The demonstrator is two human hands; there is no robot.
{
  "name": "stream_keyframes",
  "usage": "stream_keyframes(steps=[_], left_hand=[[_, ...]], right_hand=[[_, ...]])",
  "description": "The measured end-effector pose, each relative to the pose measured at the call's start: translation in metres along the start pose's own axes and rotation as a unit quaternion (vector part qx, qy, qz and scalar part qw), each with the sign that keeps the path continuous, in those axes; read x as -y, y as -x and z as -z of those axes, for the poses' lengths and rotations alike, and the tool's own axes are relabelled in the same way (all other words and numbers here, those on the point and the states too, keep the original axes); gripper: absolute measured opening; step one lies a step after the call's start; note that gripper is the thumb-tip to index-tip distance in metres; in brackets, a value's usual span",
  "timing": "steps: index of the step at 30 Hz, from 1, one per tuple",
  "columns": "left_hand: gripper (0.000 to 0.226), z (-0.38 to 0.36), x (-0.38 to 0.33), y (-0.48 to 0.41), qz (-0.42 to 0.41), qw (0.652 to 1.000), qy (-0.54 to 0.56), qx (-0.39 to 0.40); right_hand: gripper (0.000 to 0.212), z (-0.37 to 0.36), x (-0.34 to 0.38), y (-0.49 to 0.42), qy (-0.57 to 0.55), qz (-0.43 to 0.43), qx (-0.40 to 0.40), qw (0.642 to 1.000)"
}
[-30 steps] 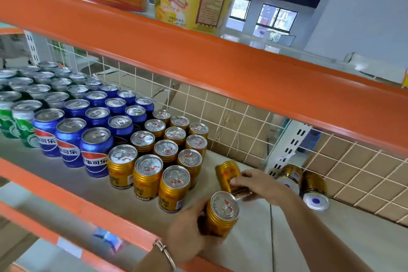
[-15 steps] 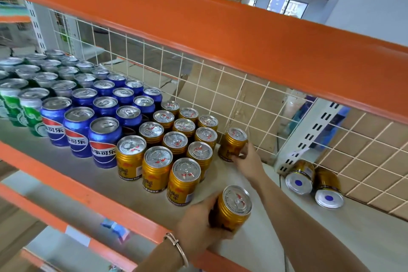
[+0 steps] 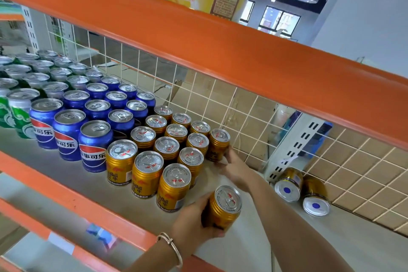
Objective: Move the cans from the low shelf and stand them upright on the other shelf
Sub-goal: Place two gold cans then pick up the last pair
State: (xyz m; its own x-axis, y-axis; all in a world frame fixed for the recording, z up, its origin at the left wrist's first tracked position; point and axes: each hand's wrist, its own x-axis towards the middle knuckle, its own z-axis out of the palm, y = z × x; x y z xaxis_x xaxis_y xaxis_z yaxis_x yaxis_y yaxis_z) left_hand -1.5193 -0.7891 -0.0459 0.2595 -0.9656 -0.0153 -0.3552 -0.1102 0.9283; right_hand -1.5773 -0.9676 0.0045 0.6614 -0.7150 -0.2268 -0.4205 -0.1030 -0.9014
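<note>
My left hand (image 3: 194, 221) grips a gold can (image 3: 225, 207) upright near the front edge of the grey shelf (image 3: 66, 170). My right hand (image 3: 234, 165) holds another gold can (image 3: 218, 144) that stands upright at the back right corner of the block of several upright gold cans (image 3: 154, 161). Two more gold cans (image 3: 289, 185) (image 3: 315, 199) lie on their sides by the wire mesh to the right, bottoms facing me.
Blue cola cans (image 3: 92, 146) and green cans (image 3: 19, 115) stand in rows to the left. An orange beam (image 3: 220, 51) of the upper shelf crosses overhead. White wire mesh (image 3: 198, 90) backs the shelf. An orange front rail (image 3: 72, 201) runs below.
My right hand carried its gold can back, stood it upright beside the rear row and pushed it closer to the block. My left hand kept its can near the front edge.
</note>
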Motion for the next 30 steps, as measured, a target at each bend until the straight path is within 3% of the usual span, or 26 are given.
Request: stream_keyframes(steps=[7,10,14,17,19,23,30], left_hand=[[0.103,-0.006,0.002,-0.003,0.058,0.998,0.008,-0.028],[0.09,-0.008,0.004,-0.008,0.057,0.996,0.047,-0.053],[0.098,-0.007,-0.003,-0.014,0.07,0.993,0.03,-0.093],[0.097,-0.007,-0.009,-0.015,0.075,0.988,0.086,-0.101],[0.092,-0.008,-0.008,-0.015,0.087,0.981,0.133,-0.114],[0.076,-0.012,-0.004,-0.01,0.078,0.984,0.091,-0.133],[0.071,-0.014,-0.005,-0.008,0.089,0.986,0.1,-0.104]], right_hand=[[0.077,0.003,0.014,0.024,0.041,-0.005,-0.027,0.999],[0.065,0.023,0.004,0.055,0.034,-0.032,0.063,0.997],[0.068,0.029,-0.004,0.091,0.026,-0.018,0.178,0.984],[0.073,0.016,-0.012,0.09,0.063,-0.018,0.109,0.992],[0.065,0.012,-0.015,0.084,0.068,0.007,0.042,0.997],[0.059,0.006,-0.021,0.068,0.054,0.05,-0.067,0.995],[0.068,-0.011,-0.017,0.021,0.015,0.067,-0.137,0.988]])
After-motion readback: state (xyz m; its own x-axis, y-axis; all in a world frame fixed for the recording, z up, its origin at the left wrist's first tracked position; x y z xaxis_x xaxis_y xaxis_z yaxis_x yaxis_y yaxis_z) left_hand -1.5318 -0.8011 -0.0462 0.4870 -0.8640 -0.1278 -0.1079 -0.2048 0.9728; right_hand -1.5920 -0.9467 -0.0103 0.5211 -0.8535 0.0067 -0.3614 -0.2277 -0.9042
